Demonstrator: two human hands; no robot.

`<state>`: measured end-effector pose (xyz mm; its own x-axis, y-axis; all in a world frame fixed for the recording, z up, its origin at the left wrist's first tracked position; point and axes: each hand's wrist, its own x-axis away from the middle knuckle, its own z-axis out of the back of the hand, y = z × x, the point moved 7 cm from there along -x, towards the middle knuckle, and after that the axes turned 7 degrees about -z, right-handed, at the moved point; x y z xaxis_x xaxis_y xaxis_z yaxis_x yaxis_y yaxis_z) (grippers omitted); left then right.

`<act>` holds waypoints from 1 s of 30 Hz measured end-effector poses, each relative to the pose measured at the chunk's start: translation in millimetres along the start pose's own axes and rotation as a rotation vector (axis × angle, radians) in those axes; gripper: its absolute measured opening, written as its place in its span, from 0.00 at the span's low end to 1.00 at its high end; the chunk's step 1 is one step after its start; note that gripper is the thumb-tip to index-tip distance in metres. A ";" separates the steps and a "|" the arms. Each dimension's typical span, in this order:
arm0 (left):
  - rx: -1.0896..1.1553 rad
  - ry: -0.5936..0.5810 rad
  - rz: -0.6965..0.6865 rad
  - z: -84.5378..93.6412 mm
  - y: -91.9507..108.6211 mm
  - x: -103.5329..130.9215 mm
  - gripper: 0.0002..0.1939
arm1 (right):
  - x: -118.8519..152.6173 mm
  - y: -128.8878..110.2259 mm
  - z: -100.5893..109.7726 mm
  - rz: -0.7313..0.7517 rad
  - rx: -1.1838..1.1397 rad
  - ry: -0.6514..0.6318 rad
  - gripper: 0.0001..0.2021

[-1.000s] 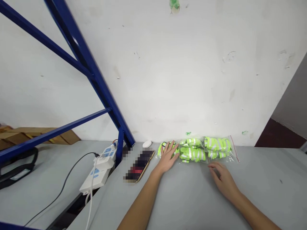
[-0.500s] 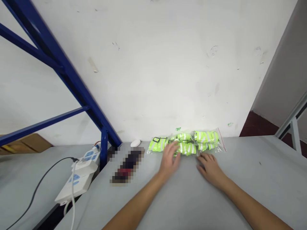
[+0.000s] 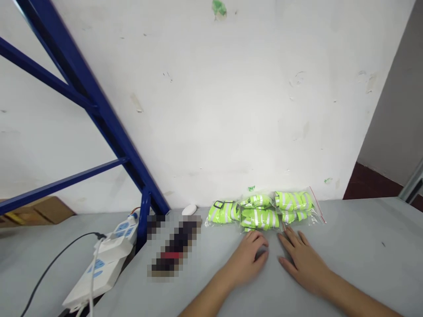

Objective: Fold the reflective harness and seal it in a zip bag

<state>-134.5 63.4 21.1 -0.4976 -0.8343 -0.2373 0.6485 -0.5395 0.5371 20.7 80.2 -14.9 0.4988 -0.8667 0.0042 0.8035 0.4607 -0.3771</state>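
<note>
Several clear zip bags of rolled fluorescent yellow-green fabric with silvery stripes lie in a row against the wall. A black buckle shows on the left bundle (image 3: 223,212). The middle bundle (image 3: 260,219) lies just beyond my left hand (image 3: 247,259), which rests on the table with loosely curled fingers and a gap inside the thumb, holding nothing. My right hand (image 3: 306,264) lies flat with its fingers spread. Its fingertips are at the near edge of the bags, below the right bundle (image 3: 294,201); whether they touch the plastic I cannot tell.
The grey table (image 3: 357,251) meets a scuffed white wall (image 3: 231,110). To the left are a white oval object (image 3: 189,210), a blurred-out flat item (image 3: 175,248), a blue metal frame (image 3: 115,132) and a white power strip (image 3: 102,268) with cables. A cardboard box (image 3: 39,212) sits farther left.
My left hand has come off the middle bundle and drawn back toward me, to the right. My right hand's fingers have spread out flat. The bags lie about as before; the view has shifted slightly.
</note>
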 end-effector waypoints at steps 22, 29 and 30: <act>-0.267 -0.003 -0.026 -17.5 17.0 -0.6 0.20 | 7.6 17.0 16.0 0.105 -0.050 -0.029 0.31; -0.189 -0.019 -0.053 -15.3 12.7 1.3 0.18 | 4.8 35.5 17.9 0.120 -0.118 0.145 0.21; -0.168 -0.028 -0.060 -13.3 11.8 2.8 0.17 | 5.0 38.4 20.3 0.117 -0.141 0.172 0.19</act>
<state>-120.5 53.2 16.0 -0.5528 -0.7977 -0.2409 0.7030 -0.6017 0.3792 60.7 97.4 -10.5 0.5135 -0.8344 -0.2002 0.6843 0.5390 -0.4912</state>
